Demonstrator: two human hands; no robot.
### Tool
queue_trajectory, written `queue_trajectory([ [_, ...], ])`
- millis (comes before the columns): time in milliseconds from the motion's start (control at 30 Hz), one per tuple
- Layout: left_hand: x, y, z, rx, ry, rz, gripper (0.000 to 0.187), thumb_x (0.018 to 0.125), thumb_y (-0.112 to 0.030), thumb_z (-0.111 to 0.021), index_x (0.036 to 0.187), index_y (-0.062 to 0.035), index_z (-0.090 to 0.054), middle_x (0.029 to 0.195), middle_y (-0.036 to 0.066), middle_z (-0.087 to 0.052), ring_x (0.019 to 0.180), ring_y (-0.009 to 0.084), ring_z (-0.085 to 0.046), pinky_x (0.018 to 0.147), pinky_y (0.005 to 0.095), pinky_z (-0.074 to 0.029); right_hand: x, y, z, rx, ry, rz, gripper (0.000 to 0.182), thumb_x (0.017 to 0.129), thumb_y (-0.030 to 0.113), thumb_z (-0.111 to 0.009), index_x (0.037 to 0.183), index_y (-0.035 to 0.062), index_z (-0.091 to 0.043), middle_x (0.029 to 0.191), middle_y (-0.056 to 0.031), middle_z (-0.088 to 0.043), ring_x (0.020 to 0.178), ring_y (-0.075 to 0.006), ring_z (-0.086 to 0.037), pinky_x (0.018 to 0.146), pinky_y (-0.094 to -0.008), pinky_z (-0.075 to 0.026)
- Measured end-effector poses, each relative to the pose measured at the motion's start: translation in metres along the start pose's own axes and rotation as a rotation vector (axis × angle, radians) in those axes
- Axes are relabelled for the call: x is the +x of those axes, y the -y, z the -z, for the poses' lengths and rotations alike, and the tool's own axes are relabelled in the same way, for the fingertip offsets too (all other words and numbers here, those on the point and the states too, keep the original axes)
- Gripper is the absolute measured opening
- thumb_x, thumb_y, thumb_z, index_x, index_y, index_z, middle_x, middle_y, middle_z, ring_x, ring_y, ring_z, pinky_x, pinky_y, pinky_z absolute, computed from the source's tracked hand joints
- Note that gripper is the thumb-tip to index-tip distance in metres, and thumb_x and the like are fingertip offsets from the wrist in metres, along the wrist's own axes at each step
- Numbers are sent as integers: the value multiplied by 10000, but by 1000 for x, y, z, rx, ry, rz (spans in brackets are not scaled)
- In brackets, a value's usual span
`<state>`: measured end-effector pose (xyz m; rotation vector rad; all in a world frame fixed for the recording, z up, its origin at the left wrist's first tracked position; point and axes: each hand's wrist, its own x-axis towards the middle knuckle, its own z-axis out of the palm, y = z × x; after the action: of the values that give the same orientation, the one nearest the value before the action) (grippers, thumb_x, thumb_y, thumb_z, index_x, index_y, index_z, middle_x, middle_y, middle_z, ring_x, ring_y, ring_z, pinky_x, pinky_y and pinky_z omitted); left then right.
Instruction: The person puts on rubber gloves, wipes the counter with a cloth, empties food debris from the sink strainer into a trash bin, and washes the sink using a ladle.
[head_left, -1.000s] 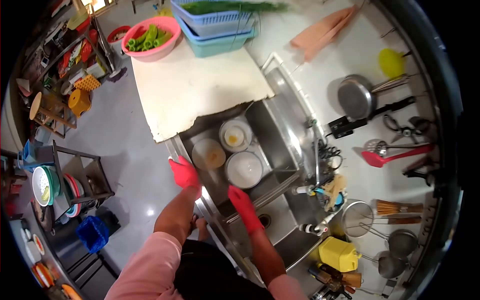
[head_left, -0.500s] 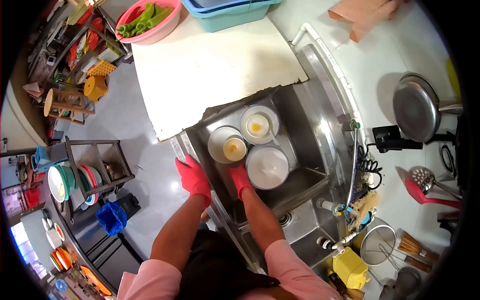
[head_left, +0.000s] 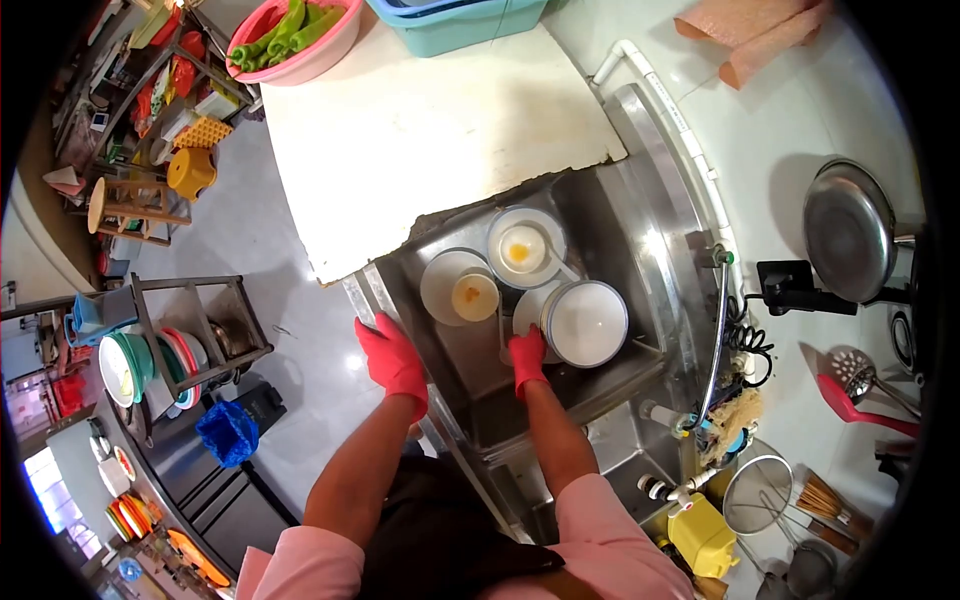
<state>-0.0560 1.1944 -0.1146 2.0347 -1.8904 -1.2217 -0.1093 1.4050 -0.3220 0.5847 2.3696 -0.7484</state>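
Observation:
My right hand (head_left: 528, 360), in a pink rubber glove, is down in the steel sink, fingers closed at the near-left rim of a large white bowl (head_left: 592, 325) with a dark edge. That bowl sits over another white dish (head_left: 528, 308), partly covered. Behind it is a white bowl (head_left: 508, 222) containing a smaller bowl (head_left: 522, 250) with yellow residue and a white spoon (head_left: 563, 265). To the left, another white bowl (head_left: 440, 285) holds a small bowl (head_left: 474, 297) with orange-brown residue. My gloved left hand (head_left: 392, 362) is at the sink's left outer edge, fingers apart, holding nothing.
A white board (head_left: 430, 130) covers the sink's far end, bearing a pink basin (head_left: 310, 60) of green peppers and a teal tub (head_left: 460, 35). The faucet (head_left: 720, 330) stands at right. Pans and utensils hang on the wall. A metal rack (head_left: 215, 340) stands left.
My right hand has moved right with the large white bowl, uncovering part of the dish beneath and a spoon handle. My left hand stays at the sink's edge.

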Motion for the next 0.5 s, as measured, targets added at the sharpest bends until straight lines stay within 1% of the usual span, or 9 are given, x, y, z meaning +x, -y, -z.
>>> queue_trajectory([
  [67,1,0,-1,37,-10,6,647,1001,-511,-388,1531,-146,-321,1310,206,-618,1206,442,-562,1038,471,-419,2,4,-6,83,70,70,512,841,177,-582,1333,34,-595,1274,-257,-632,1235,-384,-581,1039,-427,-463],
  [133,3,1,-2,54,-17,11,647,998,-512,-389,1530,-149,-322,1304,206,-622,1201,443,-565,1038,472,-417,25,-11,-41,100,114,254,421,847,157,-570,1245,42,-648,1201,-245,-666,1181,-389,-610,990,-438,-491],
  [167,3,2,-2,56,-16,10,648,998,-513,-389,1529,-150,-322,1300,205,-624,1197,443,-567,1038,472,-416,25,-7,-46,111,134,345,381,850,147,-565,1201,46,-675,1164,-239,-683,1155,-392,-625,965,-443,-505],
  [267,5,1,-4,43,-13,13,647,996,-512,-391,1528,-149,-320,1291,207,-629,1193,444,-572,1037,471,-416,37,-5,-44,-16,207,262,237,853,149,-591,1046,37,-669,1060,-253,-691,1076,-457,-624,880,-498,-522],
  [367,8,4,-7,60,-32,-7,648,996,-509,-391,1528,-148,-321,1294,203,-629,1196,439,-571,1039,469,-415,38,-6,-59,44,40,224,274,847,165,-609,1081,30,-658,1063,-260,-688,1061,-464,-628,862,-506,-528],
  [467,12,6,-9,89,-41,2,652,995,-511,-392,1528,-141,-324,1303,187,-628,1202,428,-572,1041,463,-413,31,-7,-62,-50,-185,302,332,848,150,-585,1151,30,-647,1057,-265,-687,1052,-451,-641,860,-505,-525],
  [500,12,7,-9,99,-39,15,654,995,-512,-392,1528,-137,-324,1305,181,-628,1202,423,-573,1042,462,-413,31,-8,-63,-116,-160,277,312,854,163,-590,1132,34,-648,1040,-255,-693,1035,-444,-650,849,-508,-530],
])
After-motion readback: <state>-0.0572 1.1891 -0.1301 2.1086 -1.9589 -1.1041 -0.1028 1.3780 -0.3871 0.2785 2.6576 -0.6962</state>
